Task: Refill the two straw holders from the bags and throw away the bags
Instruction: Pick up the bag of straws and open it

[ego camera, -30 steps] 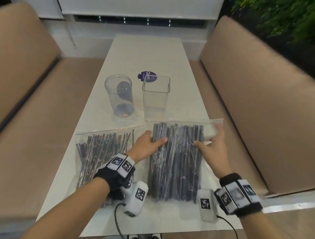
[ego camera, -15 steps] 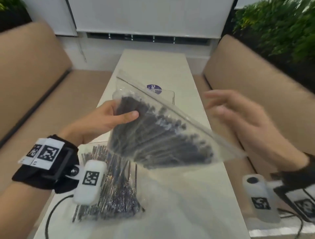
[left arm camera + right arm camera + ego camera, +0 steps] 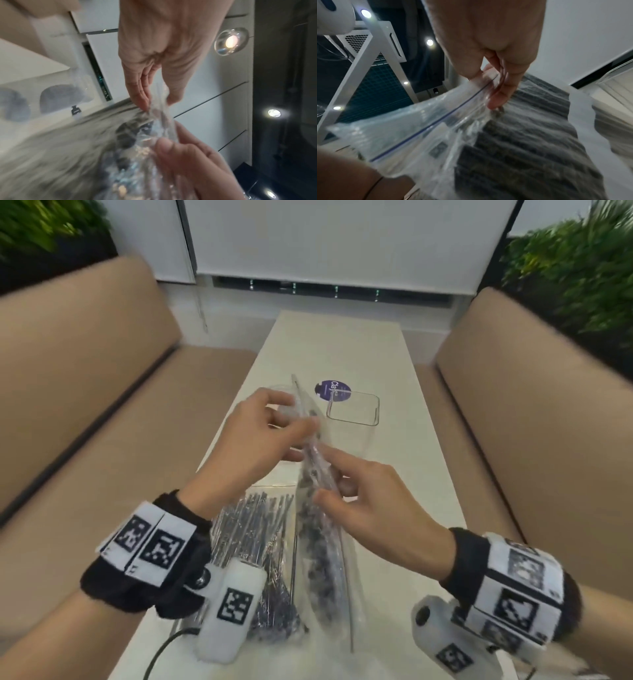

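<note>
Two tan benches (image 3: 85,412) run down the left and right sides of the head view, and a long white surface (image 3: 394,474) sits between them in the middle. Green plants (image 3: 579,268) fill the upper right corner, and there are more in the upper left.

I see my left hand (image 3: 253,450) in the middle of the frame. Its thumb and fingers pinch the top of a clear bag of dark straws (image 3: 318,542). The bag is lifted off the surface and stands on its edge, so I look at it from the side. My right hand (image 3: 370,508) is just below and right of the left one. Its thumb and fingers pinch the same bag a bit lower down. In the right wrist view the fingers (image 3: 500,97) sit right at the blue zip line (image 3: 436,121) of the bag. I think the zip is closed, but the pictures are blurry, so I cannot be sure.

A second bag of straws (image 3: 253,542) lies flat on the surface in the lower middle, partly under my left wrist.

A clear square holder (image 3: 352,412) stands on the surface above my hands, a little to the right. A round holder (image 3: 277,392) is behind my left hand, and I can only see a bit of its rim. A purple round sticker (image 3: 332,390) is on the surface just past the square holder.
</note>
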